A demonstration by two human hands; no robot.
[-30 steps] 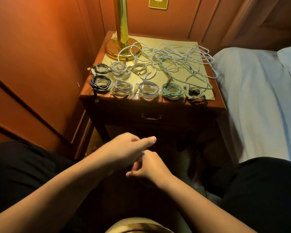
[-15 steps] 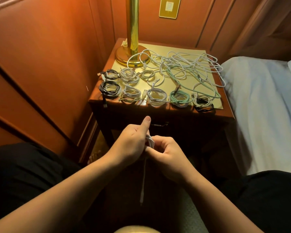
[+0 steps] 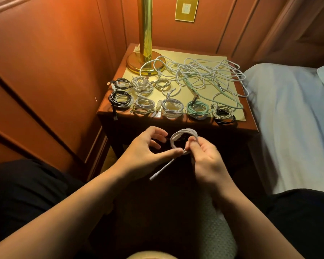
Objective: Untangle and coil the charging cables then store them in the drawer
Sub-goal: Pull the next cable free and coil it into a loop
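Hands: right [image 3: 204,156] pinches white cable coil [image 3: 181,136]; left [image 3: 148,148] thumb touches it.

No text, label, brand, number or sign can be read anywhere in the view. The brass wall plate [image 3: 186,8] above the far edge of the surface [image 3: 251,126] carries a small pale insert, but it is too small and blurred to show any marking.
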